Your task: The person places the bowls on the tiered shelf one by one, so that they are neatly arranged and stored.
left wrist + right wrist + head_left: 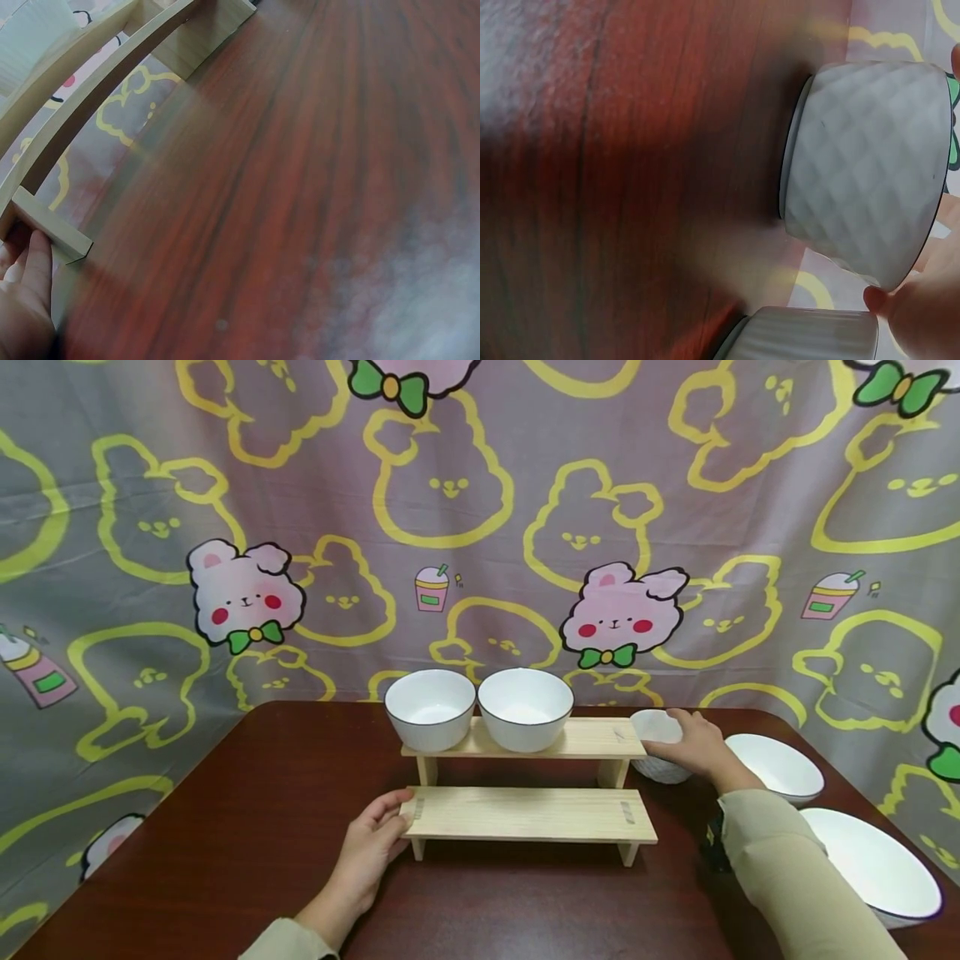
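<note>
A two-tier wooden shelf (525,814) stands on the dark red-brown table. My left hand (375,835) grips the left end of its lower board; in the left wrist view, fingers (37,266) reach under the board beside the leg. Two white bowls (431,710) with dark rims sit side by side on the upper board. Behind the shelf's right end, a white bowl (870,165) with a diamond-textured outside stands upright on the table. My right hand (697,747) holds this bowl by its rim, fingers and thumb spread across the opening.
Right of the held bowl stands another white bowl (776,767), with a larger white bowl (873,864) nearer, beside my right sleeve (795,860). A patterned curtain (480,527) hangs behind the table (247,827). A small dark object (716,843) shows next to my right sleeve.
</note>
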### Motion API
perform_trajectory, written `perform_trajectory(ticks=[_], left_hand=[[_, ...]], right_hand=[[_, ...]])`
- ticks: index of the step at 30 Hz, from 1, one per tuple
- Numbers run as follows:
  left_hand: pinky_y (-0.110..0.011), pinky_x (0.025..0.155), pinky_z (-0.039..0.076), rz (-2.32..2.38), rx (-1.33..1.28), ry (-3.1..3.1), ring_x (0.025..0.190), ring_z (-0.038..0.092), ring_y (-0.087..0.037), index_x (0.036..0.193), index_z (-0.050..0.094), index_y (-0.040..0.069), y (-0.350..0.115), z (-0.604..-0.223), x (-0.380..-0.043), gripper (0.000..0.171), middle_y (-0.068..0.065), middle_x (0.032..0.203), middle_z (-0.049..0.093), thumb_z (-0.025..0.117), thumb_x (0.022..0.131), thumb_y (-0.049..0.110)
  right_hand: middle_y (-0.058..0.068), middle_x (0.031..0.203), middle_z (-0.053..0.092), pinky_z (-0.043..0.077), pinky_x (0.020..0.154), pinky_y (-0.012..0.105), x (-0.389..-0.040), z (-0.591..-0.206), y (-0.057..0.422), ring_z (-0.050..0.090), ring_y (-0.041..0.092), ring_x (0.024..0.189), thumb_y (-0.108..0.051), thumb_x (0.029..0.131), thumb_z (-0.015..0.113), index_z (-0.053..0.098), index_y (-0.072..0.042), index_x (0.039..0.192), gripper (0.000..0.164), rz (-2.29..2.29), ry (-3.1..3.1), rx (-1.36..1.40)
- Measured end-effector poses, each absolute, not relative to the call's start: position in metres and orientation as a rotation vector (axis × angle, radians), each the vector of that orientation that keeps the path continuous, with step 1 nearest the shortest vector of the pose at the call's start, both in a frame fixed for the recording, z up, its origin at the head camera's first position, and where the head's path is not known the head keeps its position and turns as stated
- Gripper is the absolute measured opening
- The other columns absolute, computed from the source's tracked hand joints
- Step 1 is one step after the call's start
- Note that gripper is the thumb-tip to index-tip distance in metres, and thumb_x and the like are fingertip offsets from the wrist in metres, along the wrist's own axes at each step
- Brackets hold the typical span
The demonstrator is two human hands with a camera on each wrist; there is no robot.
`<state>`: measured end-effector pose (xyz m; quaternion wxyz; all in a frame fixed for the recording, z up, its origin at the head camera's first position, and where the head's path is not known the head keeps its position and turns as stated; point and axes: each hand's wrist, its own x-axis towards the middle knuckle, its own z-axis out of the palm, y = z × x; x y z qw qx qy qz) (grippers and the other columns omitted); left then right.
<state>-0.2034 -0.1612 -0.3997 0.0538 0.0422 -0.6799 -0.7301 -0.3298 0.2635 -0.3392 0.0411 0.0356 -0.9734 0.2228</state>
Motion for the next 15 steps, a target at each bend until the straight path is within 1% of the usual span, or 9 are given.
perform_trajectory(ticks=[4,9,15], left_hand=[[-0.029,0.077,0.045,-2.213,0.131,-2.066,0.090,0.057,-0.010,0.124,0.051,-0.001,-0.1612,-0.3988,-0.2036,0.037,-0.016,0.122,0.056,0.049,0.087,0.003],[-0.029,0.077,0.045,-2.214,0.132,-2.069,0.091,0.057,-0.010,0.124,0.051,-0.001,-0.1613,-0.3988,-0.2038,0.037,-0.016,0.122,0.056,0.049,0.087,0.003],[-0.028,0.076,0.046,-2.225,0.131,-2.062,0.091,0.057,-0.010,0.125,0.050,-0.001,-0.1615,-0.3996,-0.2045,0.037,-0.017,0.123,0.055,0.049,0.088,0.003]], right_hand=[[0.045,0.135,0.020,0.025,0.094,0.068,-0.3299,-0.3386,0.2616,0.019,0.061,0.122,-0.053,0.073,0.066,0.029,0.010,0.135,0.096,0.667,-2.993,0.099],[0.046,0.134,0.020,0.029,0.090,0.068,-0.3324,-0.3405,0.2628,0.023,0.062,0.118,-0.057,0.070,0.067,0.029,0.008,0.136,0.100,0.602,-3.013,0.082],[0.041,0.127,0.032,0.032,0.085,0.068,-0.3356,-0.3418,0.2625,0.030,0.059,0.110,-0.065,0.066,0.065,0.030,0.006,0.136,0.106,0.539,-3.017,0.030]])
